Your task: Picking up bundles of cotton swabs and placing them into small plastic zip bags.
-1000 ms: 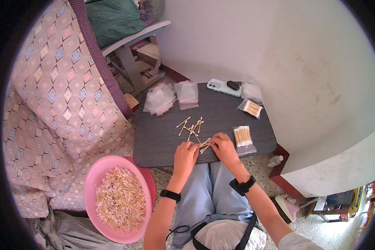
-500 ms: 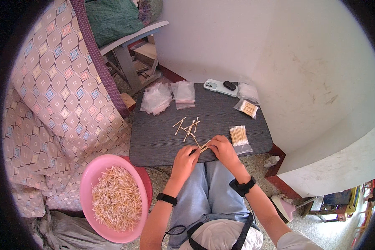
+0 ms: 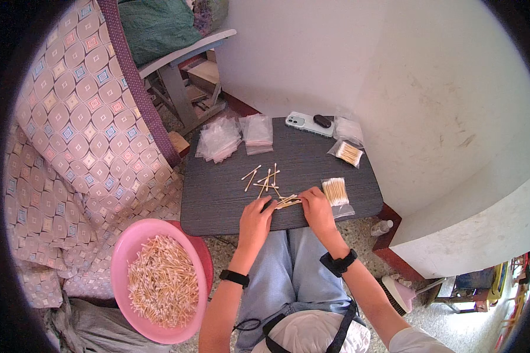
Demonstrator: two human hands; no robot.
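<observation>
A small bunch of cotton swabs (image 3: 288, 202) lies crosswise at the front of the dark table (image 3: 218, 200). At its left end are the closed fingers of my left hand (image 3: 255, 222); my right hand (image 3: 318, 210) pinches the right end. Several loose cotton swabs (image 3: 267, 177) are scattered just beyond my hands, some crossing each other. Right of my right hand lies a clear bag of cotton swabs (image 3: 335, 192), its flap toward me. Another filled bag (image 3: 348, 154) sits farther back at the right edge.
Empty clear bags (image 3: 219, 138) and a neater bag stack (image 3: 257, 132) are at the back left. A phone (image 3: 303, 123) with a black case (image 3: 322, 121) on it lies at the back. Left of my legs, a pink basin (image 3: 119, 276) holds many swabs. A wall (image 3: 430, 117) borders the right.
My hands have moved slightly apart, and the swabs between them now lie more level and show more of their length. The loose swabs and bags stay where they were.
</observation>
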